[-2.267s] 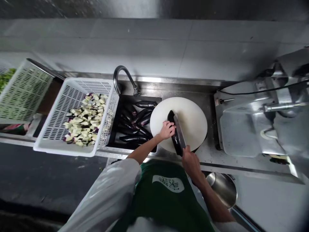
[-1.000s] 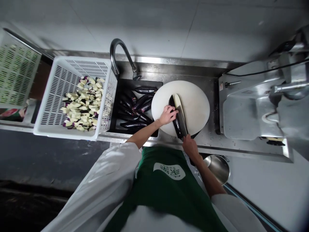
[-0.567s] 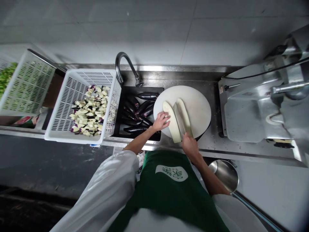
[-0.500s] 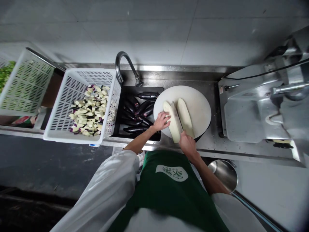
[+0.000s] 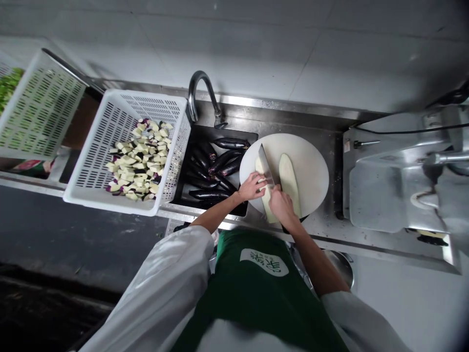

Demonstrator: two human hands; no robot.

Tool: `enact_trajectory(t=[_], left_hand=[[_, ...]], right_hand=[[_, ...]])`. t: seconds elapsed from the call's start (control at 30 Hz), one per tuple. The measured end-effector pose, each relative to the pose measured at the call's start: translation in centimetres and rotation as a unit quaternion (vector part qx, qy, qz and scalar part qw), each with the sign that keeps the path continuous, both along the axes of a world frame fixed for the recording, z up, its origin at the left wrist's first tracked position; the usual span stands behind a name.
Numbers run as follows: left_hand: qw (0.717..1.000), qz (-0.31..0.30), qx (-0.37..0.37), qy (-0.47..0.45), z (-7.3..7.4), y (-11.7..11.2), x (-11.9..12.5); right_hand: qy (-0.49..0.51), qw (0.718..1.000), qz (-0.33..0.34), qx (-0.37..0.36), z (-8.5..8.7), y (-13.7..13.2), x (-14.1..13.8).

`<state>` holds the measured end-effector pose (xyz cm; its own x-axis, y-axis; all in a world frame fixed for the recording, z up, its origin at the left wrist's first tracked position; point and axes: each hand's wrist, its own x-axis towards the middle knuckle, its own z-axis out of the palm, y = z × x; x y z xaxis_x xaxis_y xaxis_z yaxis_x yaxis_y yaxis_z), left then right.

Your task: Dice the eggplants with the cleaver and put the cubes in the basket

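Note:
A pale eggplant half, its cut face up, lies lengthwise on the round white cutting board. My left hand holds it from the left with curled fingers. The handle of a kitchen knife is in my closed right hand. Its blade points away from me and rests over this half, close beside my left fingertips; how deep it sits cannot be made out. To the right, apart from both hands, is a second eggplant half, also cut face up.
Left of the board, a sink holds several whole dark eggplants under a curved faucet. A white basket with eggplant chunks stands further left, near another basket with greens. Metal equipment stands right.
The knife and my right hand have shifted left over the left eggplant half, and the blade now covers part of it. The whole view has tilted slightly.

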<state>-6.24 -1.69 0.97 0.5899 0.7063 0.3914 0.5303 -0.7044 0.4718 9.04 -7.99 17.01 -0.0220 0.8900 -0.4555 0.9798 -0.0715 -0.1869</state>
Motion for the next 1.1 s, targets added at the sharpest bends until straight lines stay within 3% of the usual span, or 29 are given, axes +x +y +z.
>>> enact_trajectory(t=[0.13, 0.23, 0.5, 0.73, 0.9, 1.0, 1.1], left_hand=[[1.0, 0.007, -0.017, -0.004, -0.3, 0.2, -0.1], [1.0, 0.015, -0.013, -0.006, -0.6, 0.1, 0.0], [0.999, 0.021, -0.022, -0.016, -0.7, 0.2, -0.1], [0.998, 0.056, -0.028, -0.001, -1.5, -0.2, -0.1], [0.998, 0.062, -0.013, -0.013, -1.1, -0.9, -1.2], [0.996, 0.081, 0.015, -0.035, -0.2, -0.5, -1.3], [0.992, 0.104, 0.035, -0.059, 1.2, 0.7, 0.5]], right_hand=[[0.025, 1.0, 0.019, -0.002, 0.5, 3.3, -0.2], [0.018, 0.999, 0.018, -0.022, 0.5, 2.1, 0.4], [-0.037, 0.994, -0.021, -0.098, -1.5, -9.6, 3.4], [-0.022, 0.97, -0.084, -0.228, -4.0, -19.2, 6.4], [0.009, 0.977, -0.101, -0.187, -3.0, -25.0, 10.8], [-0.036, 0.98, -0.139, -0.136, -1.2, -23.8, 11.9], [-0.069, 0.983, -0.149, -0.078, 0.1, -17.7, 11.2]])
